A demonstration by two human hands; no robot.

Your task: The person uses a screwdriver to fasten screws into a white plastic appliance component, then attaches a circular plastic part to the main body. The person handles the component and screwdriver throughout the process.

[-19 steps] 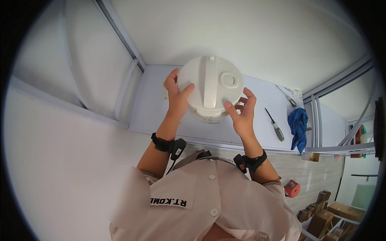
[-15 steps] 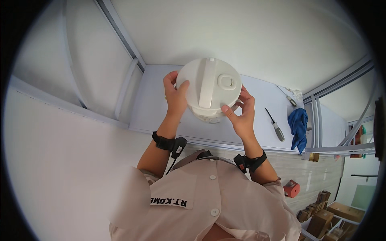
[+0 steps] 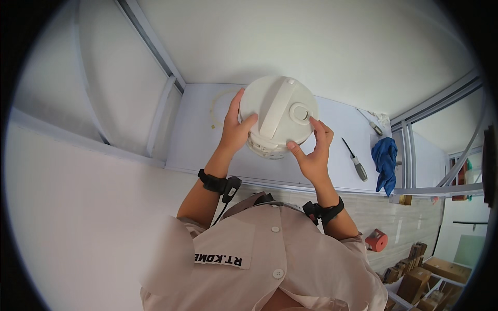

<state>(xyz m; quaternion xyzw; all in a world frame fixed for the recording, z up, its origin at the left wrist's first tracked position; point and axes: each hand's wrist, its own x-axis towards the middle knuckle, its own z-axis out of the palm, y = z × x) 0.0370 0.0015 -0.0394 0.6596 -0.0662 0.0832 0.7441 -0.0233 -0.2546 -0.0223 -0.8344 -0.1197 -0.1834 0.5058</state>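
A round white rice cooker (image 3: 254,98) is between my hands over the white tabletop, with a raised handle bar across its lid and a round vent (image 3: 300,113) on the right of it. My left hand (image 3: 237,129) holds its left side, thumb on the lid's edge and fingers along the rim. On the right, my right hand (image 3: 315,147) grips the edge, with the thumb at the front and fingertips near the vent. The cooker's front panel partly shows below the lid. Its base is hidden, so I cannot tell whether it touches the table.
To the right lie a screwdriver (image 3: 358,168), a second screwdriver (image 3: 374,128) and a crumpled blue cloth (image 3: 384,158). A thin yellowish ring (image 3: 212,111) lies left of the cooker. Metal frame bars border the table (image 3: 189,135). A red roll (image 3: 377,240) and cardboard boxes (image 3: 413,287) stand on the floor.
The rice cooker has shifted slightly right and turned clockwise, with both hands still on it. More of the thin ring on the left now shows. My right fingers have come up beside the vent.
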